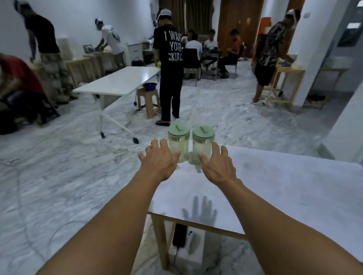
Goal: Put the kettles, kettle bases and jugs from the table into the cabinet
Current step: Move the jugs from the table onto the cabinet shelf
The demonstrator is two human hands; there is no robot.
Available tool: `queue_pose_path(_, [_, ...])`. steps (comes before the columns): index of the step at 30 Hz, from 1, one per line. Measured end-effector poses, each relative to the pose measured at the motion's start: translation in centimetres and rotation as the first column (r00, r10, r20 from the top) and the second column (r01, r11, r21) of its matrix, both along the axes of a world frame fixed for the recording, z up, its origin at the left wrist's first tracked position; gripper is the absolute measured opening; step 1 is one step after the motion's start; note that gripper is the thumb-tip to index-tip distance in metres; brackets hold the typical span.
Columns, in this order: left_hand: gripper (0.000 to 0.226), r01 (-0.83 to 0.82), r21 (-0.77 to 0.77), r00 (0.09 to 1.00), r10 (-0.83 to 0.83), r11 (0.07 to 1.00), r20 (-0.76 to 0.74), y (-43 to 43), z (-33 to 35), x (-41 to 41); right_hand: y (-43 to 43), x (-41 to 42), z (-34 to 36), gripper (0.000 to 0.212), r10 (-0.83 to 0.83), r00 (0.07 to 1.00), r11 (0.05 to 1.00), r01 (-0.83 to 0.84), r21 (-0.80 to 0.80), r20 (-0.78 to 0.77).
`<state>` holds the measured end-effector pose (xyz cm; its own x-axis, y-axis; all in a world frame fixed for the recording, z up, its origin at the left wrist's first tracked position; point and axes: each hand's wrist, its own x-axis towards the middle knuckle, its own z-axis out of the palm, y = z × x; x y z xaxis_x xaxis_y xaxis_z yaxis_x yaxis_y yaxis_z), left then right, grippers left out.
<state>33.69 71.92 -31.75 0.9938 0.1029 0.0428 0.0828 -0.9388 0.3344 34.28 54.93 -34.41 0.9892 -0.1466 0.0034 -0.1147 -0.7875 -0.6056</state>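
Note:
Two clear jugs with pale green lids stand side by side at the far left corner of a white-topped table (278, 183). The left jug (178, 140) and the right jug (203, 141) almost touch each other. My left hand (160, 160) hovers just in front of the left jug with its fingers spread, holding nothing. My right hand (217, 163) is spread the same way in front of the right jug. The lower parts of both jugs are hidden behind my fingers. No kettle, kettle base or cabinet is in view.
The table has wooden legs (161, 240); a black device and cable (179, 238) lie on the floor under it. A long white table on wheels (120, 80) stands beyond, with a person in black (172, 60) and a stool (149, 100) beside it. Several other people work around the room.

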Motion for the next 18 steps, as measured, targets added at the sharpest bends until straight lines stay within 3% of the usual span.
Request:
queue_pose_path(4, [0.063, -0.117, -0.250, 0.989, 0.089, 0.961, -0.119, -0.4, -4.1, 7.1, -0.3, 7.2, -4.3, 0.065, -0.047, 0.995, 0.990, 0.058, 0.126, -0.089])
queue_pose_path(9, [0.061, -0.315, -0.571, 0.948, 0.227, 0.758, -0.221, -2.8, -7.5, 14.8, -1.5, 15.3, -8.1, 0.076, -0.186, 0.970, 0.885, 0.236, 0.401, -0.159])
queue_pose_path(14, [0.067, -0.455, -0.665, 0.887, 0.363, 0.593, -0.285, -4.1, -11.1, 21.3, -1.7, 20.3, -11.8, 0.056, -0.208, 0.960, 0.816, 0.276, 0.508, -0.187])
queue_pose_path(18, [0.048, -0.488, -0.650, 0.867, 0.407, 0.583, -0.286, -4.7, -13.1, 23.7, -1.2, 21.8, -13.1, 0.051, -0.167, 0.978, 0.788, 0.208, 0.579, -0.125])
